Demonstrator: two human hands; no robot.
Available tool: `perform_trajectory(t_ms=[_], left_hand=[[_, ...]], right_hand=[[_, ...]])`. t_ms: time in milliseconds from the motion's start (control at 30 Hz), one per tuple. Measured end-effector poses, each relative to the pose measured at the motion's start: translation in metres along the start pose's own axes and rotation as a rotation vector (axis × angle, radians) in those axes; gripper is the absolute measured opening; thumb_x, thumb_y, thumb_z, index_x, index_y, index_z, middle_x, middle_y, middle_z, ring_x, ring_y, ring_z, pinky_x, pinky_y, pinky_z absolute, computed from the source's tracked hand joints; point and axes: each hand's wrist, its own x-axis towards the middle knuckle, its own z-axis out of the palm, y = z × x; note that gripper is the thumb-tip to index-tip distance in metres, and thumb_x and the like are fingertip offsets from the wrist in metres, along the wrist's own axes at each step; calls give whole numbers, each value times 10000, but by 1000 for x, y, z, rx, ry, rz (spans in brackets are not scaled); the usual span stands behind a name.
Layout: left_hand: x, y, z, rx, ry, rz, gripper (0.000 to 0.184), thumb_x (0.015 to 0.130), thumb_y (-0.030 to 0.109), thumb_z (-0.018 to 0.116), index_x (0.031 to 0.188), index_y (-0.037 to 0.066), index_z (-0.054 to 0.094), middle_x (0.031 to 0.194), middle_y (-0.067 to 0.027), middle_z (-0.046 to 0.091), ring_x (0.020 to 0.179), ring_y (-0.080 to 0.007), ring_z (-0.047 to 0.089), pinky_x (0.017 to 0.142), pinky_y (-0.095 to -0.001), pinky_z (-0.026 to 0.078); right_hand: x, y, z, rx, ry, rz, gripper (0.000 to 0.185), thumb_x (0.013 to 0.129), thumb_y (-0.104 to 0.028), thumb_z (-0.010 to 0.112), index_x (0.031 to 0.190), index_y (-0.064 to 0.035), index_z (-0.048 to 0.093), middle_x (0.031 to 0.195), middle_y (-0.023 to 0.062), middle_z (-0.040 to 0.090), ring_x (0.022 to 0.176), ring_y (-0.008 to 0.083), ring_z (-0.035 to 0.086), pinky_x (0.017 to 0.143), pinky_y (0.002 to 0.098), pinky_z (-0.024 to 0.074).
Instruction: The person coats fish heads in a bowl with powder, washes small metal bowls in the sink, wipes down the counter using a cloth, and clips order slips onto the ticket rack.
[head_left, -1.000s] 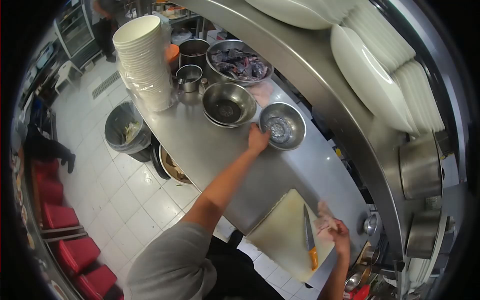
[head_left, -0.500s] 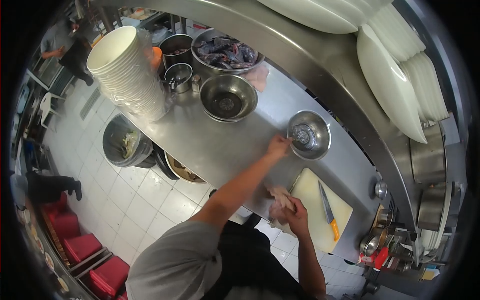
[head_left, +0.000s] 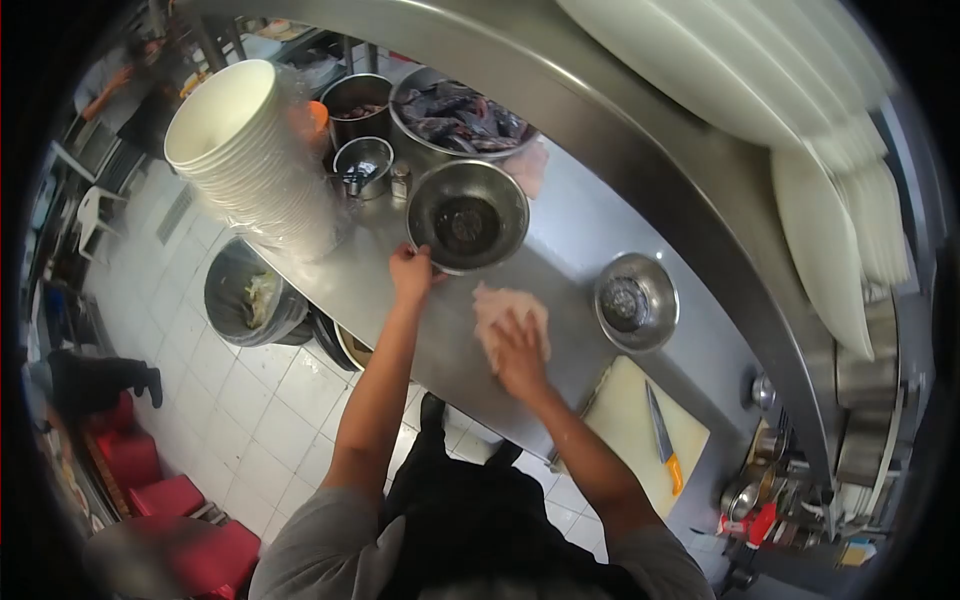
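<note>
My left hand (head_left: 412, 272) grips the near rim of a steel bowl (head_left: 468, 218) with a dark bottom, beside the counter's left edge. Under my right hand (head_left: 520, 350) lies a pinkish cloth (head_left: 510, 305), pressed flat on the steel counter (head_left: 450, 345), with the fingers spread over it. A second steel bowl (head_left: 636, 302) stands to the right. Farther down, a knife with an orange handle (head_left: 663, 438) rests on a white cutting board (head_left: 640, 430).
A tall stack of white tubs (head_left: 235, 150) wrapped in plastic stands at the left. Behind are a basin of dark fish pieces (head_left: 460, 115) and small pots. A steel shelf (head_left: 640, 150) with plates overhangs the right side. A bin (head_left: 255, 300) stands below, and another person (head_left: 105, 90) is far left.
My left hand has left the right-hand bowl and moved left to the dark-bottomed one. My right hand has brought the cloth from near the board onto the counter. The view has shifted.
</note>
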Motion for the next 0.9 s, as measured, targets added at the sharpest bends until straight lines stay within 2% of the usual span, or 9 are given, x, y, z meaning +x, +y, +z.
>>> perform_trajectory(t_ms=[133, 200, 333, 367, 600, 667, 733, 800, 900], left_hand=[[-22, -2, -50, 114, 63, 11, 125, 791, 105, 571, 797, -18, 549, 672, -67, 526, 542, -148, 533, 432, -292, 494], [-52, 10, -84, 99, 95, 3, 118, 779, 98, 561, 811, -15, 575, 640, -49, 525, 511, -134, 519, 422, -264, 443], [-106, 1, -178, 204, 165, 6, 120, 787, 93, 511, 842, 11, 579, 674, -4, 521, 553, -86, 492, 487, -260, 482], [-123, 6, -200, 244, 186, -42, 164, 781, 93, 506, 881, -8, 588, 710, -24, 558, 576, -99, 528, 510, -264, 503], [-208, 21, -290, 42, 330, -69, 171, 767, -26, 478, 902, -43, 582, 793, -54, 621, 631, -105, 578, 574, -234, 486], [-214, 35, -286, 86, 397, -80, 142, 759, -18, 477, 855, -29, 582, 736, -29, 593, 585, -82, 537, 538, -218, 446], [-210, 40, -283, 103, 403, -62, 127, 753, -9, 480, 831, -18, 580, 706, -13, 573, 545, -71, 506, 500, -203, 416], [-205, 38, -286, 123, 408, -72, 119, 756, 6, 486, 826, -2, 581, 674, 5, 546, 522, -61, 481, 465, -190, 385], [-199, 43, -292, 92, 347, -117, 149, 769, 6, 490, 869, -31, 595, 715, -27, 594, 600, -88, 553, 515, -227, 440]], right_hand=[[113, 73, -8, -164, 157, 255, 500, 807, -209, 552, 1277, -65, 462, 1386, 155, 340, 1307, 426, 238, 1052, 600, 150], [166, 124, -8, -471, -71, 284, 570, 817, -302, 510, 1338, -97, 404, 1390, 134, 342, 1295, 415, 253, 995, 633, 198], [220, 177, -3, -441, 10, 388, 467, 884, -350, 446, 1324, -197, 417, 1365, 96, 388, 1217, 394, 359, 957, 552, 309], [221, 155, -2, -309, 104, 670, 480, 875, -409, 469, 1300, -193, 424, 1401, 105, 355, 1227, 378, 354, 952, 544, 324], [221, -9, 44, -414, -17, 255, 471, 869, -264, 418, 1336, -214, 413, 1438, 88, 314, 1285, 385, 295, 1042, 528, 237], [230, -31, 103, -1550, 191, -40, 520, 787, -233, 502, 1300, -156, 469, 1415, 69, 363, 1307, 348, 282, 1041, 513, 220], [244, -61, 172, -1588, 136, -50, 496, 898, -273, 361, 1392, -261, 320, 1496, 46, 210, 1332, 393, 221, 1090, 522, 154], [246, -152, 52, -247, -220, -15, 460, 897, -267, 360, 1356, -248, 378, 1465, 40, 277, 1307, 405, 256, 1063, 547, 181], [236, -167, 60, -131, -144, -86, 425, 884, -250, 403, 1306, -236, 442, 1402, 58, 365, 1282, 367, 308, 1011, 574, 230]])
